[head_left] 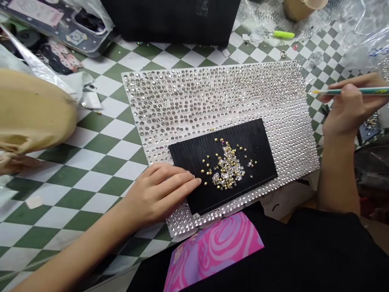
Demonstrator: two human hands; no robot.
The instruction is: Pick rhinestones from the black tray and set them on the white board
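Note:
A white board point(212, 97) covered in rows of clear rhinestones lies on the checkered table. On its near part sits a black ridged tray point(258, 138) holding a small heap of loose rhinestones point(227, 168), some gold, some clear. My left hand point(158, 192) rests flat, fingers stretched out, on the tray's left end and the board. My right hand point(349, 107) is off the board's right edge, fingers closed round a green pencil-like picker tool point(352, 91) whose yellow tip points left at the board's edge.
Green and white checkered cloth point(91, 162) covers the table. A tan rounded object point(30, 109) sits at left, phone cases point(60, 24) at far left, a black box point(170, 20) at the back, a green pen point(284, 34) and clear wrap at back right. Pink patterned sheet point(212, 247) lies near me.

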